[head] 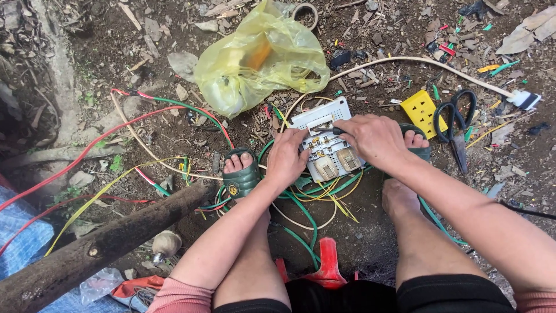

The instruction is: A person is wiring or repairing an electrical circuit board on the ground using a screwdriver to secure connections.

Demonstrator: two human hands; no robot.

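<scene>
On the dirt between my two sandalled feet lay one white switchboard (327,145), back up, wires trailing. My left hand (286,157) pressed its edge, fingers together; my right hand (370,136) pinched a dark tool against it.

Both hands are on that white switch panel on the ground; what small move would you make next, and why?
Probably steady the white panel with the left hand while the right hand works its thin tool at the panel's middle. The panel lies loose on dirt, and green and yellow wires trail from its near edge.
</scene>
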